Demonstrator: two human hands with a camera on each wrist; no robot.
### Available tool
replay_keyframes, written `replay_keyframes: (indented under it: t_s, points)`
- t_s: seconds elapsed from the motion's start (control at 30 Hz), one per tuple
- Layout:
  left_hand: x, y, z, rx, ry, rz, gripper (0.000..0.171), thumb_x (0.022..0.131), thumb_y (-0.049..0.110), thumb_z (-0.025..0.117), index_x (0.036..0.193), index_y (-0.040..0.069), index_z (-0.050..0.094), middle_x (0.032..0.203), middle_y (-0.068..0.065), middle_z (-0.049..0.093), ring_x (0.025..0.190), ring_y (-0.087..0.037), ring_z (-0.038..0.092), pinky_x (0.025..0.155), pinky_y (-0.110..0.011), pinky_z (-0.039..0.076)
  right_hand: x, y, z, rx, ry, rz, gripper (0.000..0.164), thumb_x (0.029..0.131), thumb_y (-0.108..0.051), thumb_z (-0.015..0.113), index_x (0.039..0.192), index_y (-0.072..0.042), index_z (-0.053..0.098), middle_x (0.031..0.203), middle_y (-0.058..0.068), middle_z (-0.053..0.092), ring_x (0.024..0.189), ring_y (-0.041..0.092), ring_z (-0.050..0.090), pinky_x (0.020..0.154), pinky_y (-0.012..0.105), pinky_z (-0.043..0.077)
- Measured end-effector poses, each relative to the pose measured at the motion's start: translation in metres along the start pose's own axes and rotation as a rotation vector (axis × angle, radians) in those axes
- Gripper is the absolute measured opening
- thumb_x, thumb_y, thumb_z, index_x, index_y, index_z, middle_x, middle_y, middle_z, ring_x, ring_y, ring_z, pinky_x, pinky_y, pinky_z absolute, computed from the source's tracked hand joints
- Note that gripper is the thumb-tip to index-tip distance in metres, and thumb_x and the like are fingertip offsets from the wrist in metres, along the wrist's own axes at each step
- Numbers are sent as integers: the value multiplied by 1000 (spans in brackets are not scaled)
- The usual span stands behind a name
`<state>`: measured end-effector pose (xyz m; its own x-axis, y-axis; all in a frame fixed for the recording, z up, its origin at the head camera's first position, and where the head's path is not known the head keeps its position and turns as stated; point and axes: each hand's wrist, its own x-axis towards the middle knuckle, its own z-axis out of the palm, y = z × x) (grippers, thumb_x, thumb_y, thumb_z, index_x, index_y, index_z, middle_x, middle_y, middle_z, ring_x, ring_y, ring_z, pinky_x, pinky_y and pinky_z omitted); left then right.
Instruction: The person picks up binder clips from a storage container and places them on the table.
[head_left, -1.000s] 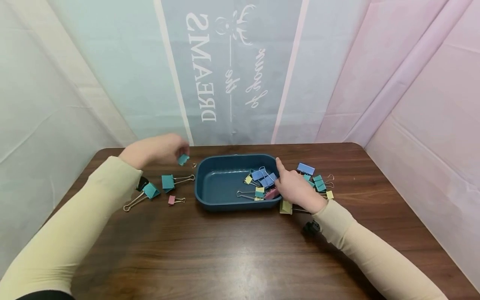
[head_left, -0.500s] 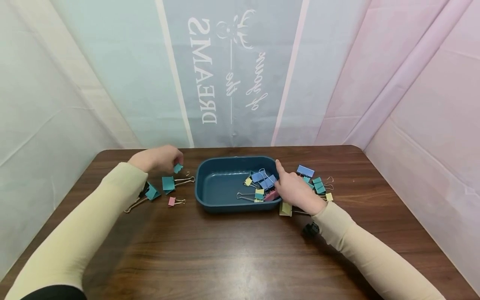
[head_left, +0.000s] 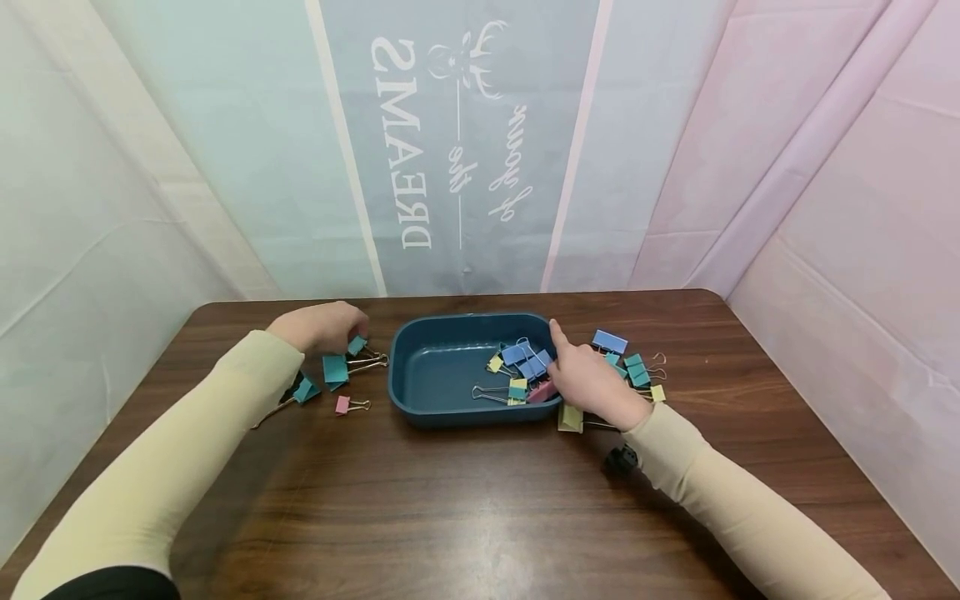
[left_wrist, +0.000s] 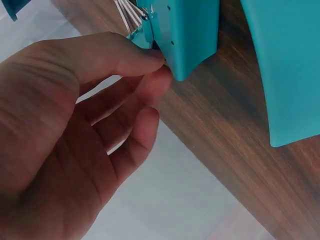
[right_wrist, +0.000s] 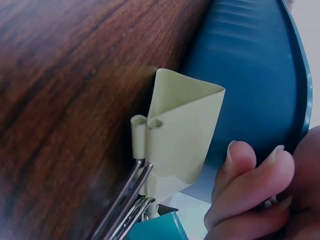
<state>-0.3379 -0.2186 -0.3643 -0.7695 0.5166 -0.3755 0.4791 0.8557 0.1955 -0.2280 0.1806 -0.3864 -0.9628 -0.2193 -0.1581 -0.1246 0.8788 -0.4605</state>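
Note:
A dark blue plastic bin [head_left: 427, 412] stands on the table with several blue, yellow, pink and teal binder clips at its right end. My left hand [head_left: 322, 327] is left of the bin, low over the table, and pinches a small teal binder clip [head_left: 357, 345] between thumb and fingers. Beside it lies a larger teal binder clip [head_left: 335, 369]; the left wrist view shows this larger clip [left_wrist: 192, 35] close by the fingertips. My right hand [head_left: 592, 379] holds the bin's right rim, index finger stretched along it, other fingers curled by the outer wall [right_wrist: 240, 100].
A pink binder clip [head_left: 342, 405] and another teal binder clip [head_left: 305, 389] lie on the left of the table. Right of the bin are a blue clip [head_left: 609, 341], teal clips [head_left: 637, 369] and a large pale yellow clip [right_wrist: 185, 125]. A printed cloth [head_left: 465, 150] hangs behind.
My left hand has come down with the small teal binder clip and now has it next to the larger teal clip. The right hand and the bin have stayed in place.

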Motion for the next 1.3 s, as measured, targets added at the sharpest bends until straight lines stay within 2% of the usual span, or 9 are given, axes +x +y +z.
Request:
replay_keyframes:
  t_s: [0.17,0.3,0.43,0.5,0.57,0.73,1.0,1.17,1.3]
  points:
    - [-6,4,-6,-1,9,-7,43,86,-11,49,118,11,67,107,-6,64,91,-22,56,78,-39,49,1,0,0,3,-2,-2,70,104,-17,43,159,-5,1,51,4,48,36,15,36,40,29,37]
    - [-8,13,-16,-41,27,19,34,87,-10,45,108,9,64,96,-6,60,86,-22,54,72,-37,46,0,0,0,2,-1,-2,70,104,-18,43,159,-6,1,51,4,48,36,15,36,40,30,37]
    - [-5,32,-27,-30,80,70,21,89,-10,43,91,6,57,80,-6,47,73,-21,44,66,-36,36,-1,0,-1,3,-4,1,70,105,-17,43,159,-5,0,51,4,48,36,15,36,40,30,37]
    - [-3,47,-32,8,105,103,19,92,-8,48,89,8,57,81,-4,49,74,-19,45,68,-36,38,-2,0,-1,5,-6,1,70,104,-17,43,159,-5,0,51,4,48,36,15,36,40,30,37]
    - [2,63,-36,46,109,134,16,90,-7,52,91,8,60,81,-4,52,74,-20,47,69,-37,41,-2,0,-1,9,-7,1,70,104,-17,43,159,-5,0,51,4,48,36,15,36,40,30,37]
    - [14,103,-46,117,96,212,22,90,1,63,110,8,68,93,-4,63,85,-22,58,75,-37,50,0,0,-2,9,-5,3,70,104,-17,43,159,-5,0,51,4,48,36,15,35,39,29,36]
    - [40,149,-55,151,145,272,19,92,12,66,111,10,68,88,-1,62,84,-20,57,75,-35,49,1,0,-1,4,-2,1,70,104,-16,42,159,-5,1,51,4,48,36,14,34,39,29,35]
    - [58,170,-50,189,156,263,22,95,21,63,115,12,67,91,1,62,86,-19,57,78,-36,49,2,-1,1,3,-6,12,70,104,-16,42,159,-5,0,51,4,48,36,15,35,39,29,36]
    - [68,179,-38,186,124,258,24,97,24,63,119,15,66,96,1,63,87,-18,58,79,-35,50,2,-2,2,12,-7,11,70,104,-16,43,159,-5,1,52,5,49,36,15,37,39,30,37]
